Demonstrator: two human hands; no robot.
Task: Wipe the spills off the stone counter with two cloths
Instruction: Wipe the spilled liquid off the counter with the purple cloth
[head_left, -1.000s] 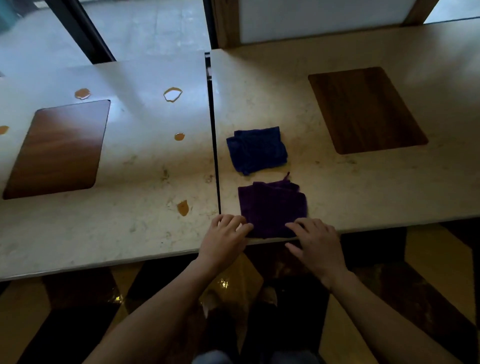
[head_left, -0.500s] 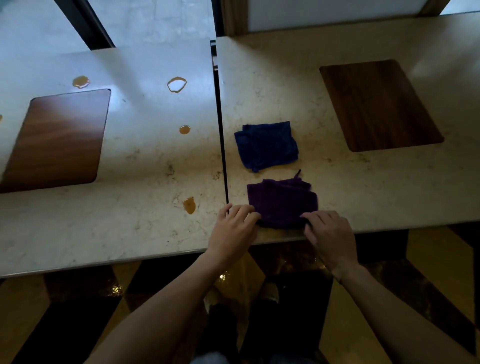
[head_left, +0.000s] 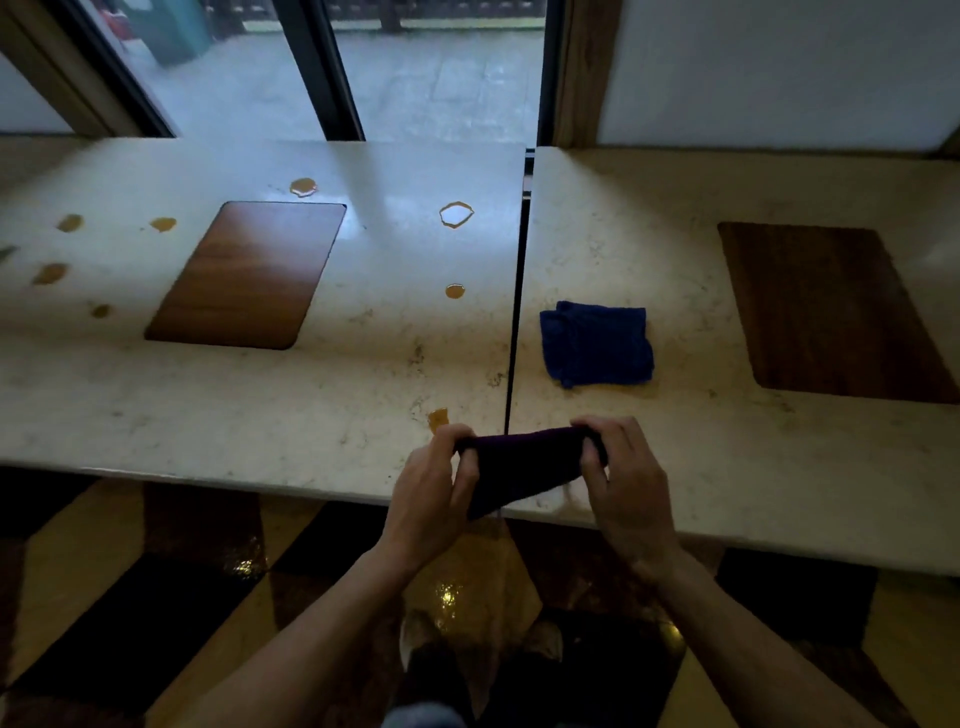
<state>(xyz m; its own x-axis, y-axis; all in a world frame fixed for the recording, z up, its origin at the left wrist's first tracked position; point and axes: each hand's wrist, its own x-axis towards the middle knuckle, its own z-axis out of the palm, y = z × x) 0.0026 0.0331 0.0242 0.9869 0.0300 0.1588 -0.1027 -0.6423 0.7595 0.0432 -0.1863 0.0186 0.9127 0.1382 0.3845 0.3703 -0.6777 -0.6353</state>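
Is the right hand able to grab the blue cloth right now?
Probably not yet: the right hand and left hand both grip the purple cloth. The blue cloth lies close ahead, unblocked.

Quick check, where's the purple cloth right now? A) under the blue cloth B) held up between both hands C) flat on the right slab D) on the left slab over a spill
B: the purple cloth is lifted off the counter, pinched at its ends by the left hand and the right hand, while the blue cloth lies apart on the right slab.
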